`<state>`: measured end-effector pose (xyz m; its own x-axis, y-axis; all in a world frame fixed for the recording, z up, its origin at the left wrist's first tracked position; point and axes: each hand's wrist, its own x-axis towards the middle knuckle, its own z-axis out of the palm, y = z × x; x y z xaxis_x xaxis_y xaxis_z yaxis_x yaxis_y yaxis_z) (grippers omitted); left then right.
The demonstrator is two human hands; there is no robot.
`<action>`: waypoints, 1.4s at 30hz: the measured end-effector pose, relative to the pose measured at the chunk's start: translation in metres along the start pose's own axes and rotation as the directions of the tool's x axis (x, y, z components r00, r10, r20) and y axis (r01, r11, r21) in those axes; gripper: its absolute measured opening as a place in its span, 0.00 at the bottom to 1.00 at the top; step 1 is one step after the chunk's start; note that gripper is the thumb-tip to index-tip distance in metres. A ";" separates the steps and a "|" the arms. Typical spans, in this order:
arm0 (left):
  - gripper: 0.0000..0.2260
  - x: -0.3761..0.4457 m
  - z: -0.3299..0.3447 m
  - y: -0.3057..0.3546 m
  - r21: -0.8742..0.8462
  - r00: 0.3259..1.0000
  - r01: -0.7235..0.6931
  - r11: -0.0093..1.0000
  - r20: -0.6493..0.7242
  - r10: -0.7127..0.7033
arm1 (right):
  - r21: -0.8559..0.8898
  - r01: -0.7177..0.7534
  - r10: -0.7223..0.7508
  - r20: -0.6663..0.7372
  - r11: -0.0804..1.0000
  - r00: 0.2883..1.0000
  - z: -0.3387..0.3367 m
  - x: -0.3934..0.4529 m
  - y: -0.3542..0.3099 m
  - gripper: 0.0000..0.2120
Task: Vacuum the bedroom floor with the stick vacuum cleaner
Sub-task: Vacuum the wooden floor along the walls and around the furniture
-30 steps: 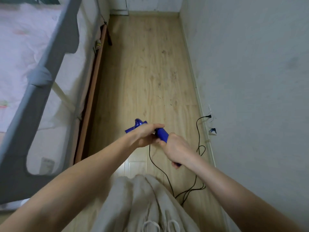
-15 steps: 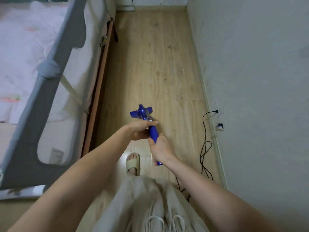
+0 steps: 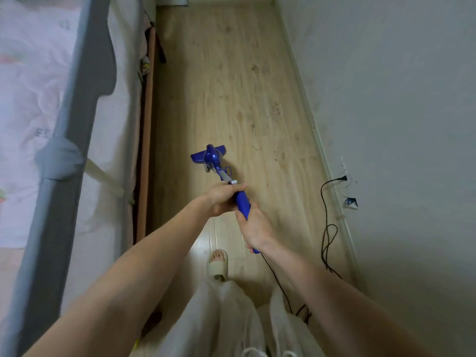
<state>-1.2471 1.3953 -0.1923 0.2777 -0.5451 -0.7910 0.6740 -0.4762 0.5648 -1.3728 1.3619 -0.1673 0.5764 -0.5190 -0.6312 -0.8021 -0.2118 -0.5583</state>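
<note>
Blue plastic stick vacuum cleaner [image 3: 238,199] is in both my hands, its head [image 3: 209,157] on the wooden floor [image 3: 231,86] about midway between the bed side and the wall side of this narrow strip. My left hand [image 3: 222,198] wraps the handle near the grey collar, and my right hand [image 3: 253,229] grips the lower end of it, so all 2 hands are closed on the handle.

I think the black cord [image 3: 325,228] is the main risk. It leaves the handle end, passes beside my leg and lies in loops near the wall edge, going up to the socket [image 3: 343,178]. If I push far forward, it may pull tight and come out of the plug. If I step back, my slipper [image 3: 217,264] may catch it. On the left edge, the head could knock the bed frame [image 3: 145,150].
</note>
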 end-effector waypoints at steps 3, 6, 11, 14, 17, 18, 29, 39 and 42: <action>0.06 0.016 -0.022 0.029 -0.008 1.000 0.001 1.000 0.000 -0.001 | -0.021 -0.002 0.002 -0.020 1.000 1.000 0.005 0.027 -0.025 0.15; 0.07 0.030 -0.037 0.050 -0.007 1.000 0.005 1.000 0.003 -0.005 | -0.015 0.002 -0.002 -0.041 1.000 0.999 0.009 0.050 -0.045 0.16; 0.06 0.048 -0.052 0.074 -0.013 1.000 0.018 1.000 0.012 -0.018 | -0.015 -0.013 0.012 -0.067 1.000 0.998 0.010 0.074 -0.065 0.17; 0.06 0.054 -0.056 0.081 -0.019 1.000 0.017 1.000 0.013 -0.017 | -0.038 -0.006 0.004 -0.072 0.999 0.997 0.008 0.081 -0.071 0.18; 0.05 0.053 -0.054 0.083 -0.018 1.000 0.018 1.000 0.002 -0.018 | -0.093 -0.006 -0.001 -0.076 0.996 0.997 0.005 0.080 -0.070 0.18; 0.05 0.052 -0.053 0.082 -0.019 1.000 0.016 1.000 -0.003 -0.016 | -0.107 -0.003 -0.006 -0.076 0.994 0.997 0.003 0.079 -0.069 0.18; 0.06 0.006 -0.007 0.046 -0.059 0.999 0.029 0.998 0.027 -0.028 | -0.161 -0.002 -0.005 -0.038 0.987 0.999 -0.025 0.018 -0.036 0.17; 0.08 -0.065 0.035 -0.001 -0.044 0.998 0.029 0.999 0.065 -0.026 | -0.014 -0.046 0.047 0.065 0.999 0.997 -0.053 -0.081 -0.018 0.09; 0.12 -0.079 0.031 -0.014 -0.009 0.994 0.058 0.998 0.091 -0.057 | 0.060 -0.050 0.044 0.098 0.997 0.994 -0.046 -0.102 -0.017 0.11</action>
<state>-1.2991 1.4235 -0.1306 0.1753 -0.5776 -0.7972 0.6953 -0.5006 0.5157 -1.4247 1.3806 -0.0687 0.5527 -0.4438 -0.7053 -0.8195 -0.1357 -0.5568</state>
